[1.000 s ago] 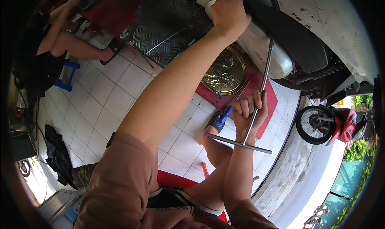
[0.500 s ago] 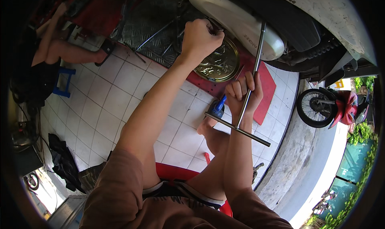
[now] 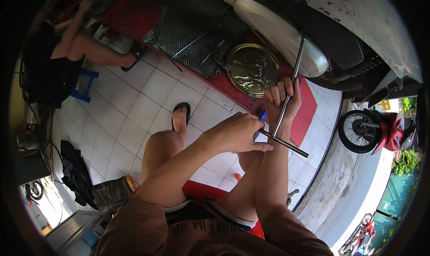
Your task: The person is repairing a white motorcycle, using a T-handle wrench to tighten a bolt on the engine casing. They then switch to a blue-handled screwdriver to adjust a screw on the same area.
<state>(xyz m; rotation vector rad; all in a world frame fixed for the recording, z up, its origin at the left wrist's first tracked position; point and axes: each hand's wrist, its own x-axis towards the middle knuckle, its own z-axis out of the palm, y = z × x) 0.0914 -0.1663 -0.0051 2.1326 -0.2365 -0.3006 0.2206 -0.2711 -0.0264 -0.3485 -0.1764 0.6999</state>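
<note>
I had the right hand [image 3: 283, 99] in view with its grip closed around the shaft of a steel T-handle wrench [image 3: 296, 67]. The left hand [image 3: 242, 132] was at the left end of the crossbar, thumb stretched out below the bar; I could not tell whether that grip was closed on it. The wrench slanted up to the motorcycle's silver side cover [image 3: 286, 36], though I could not make out what its tip met. Just beyond the right hand, a round gold tray [image 3: 253, 70] lay on the red platform [image 3: 308, 117].
</note>
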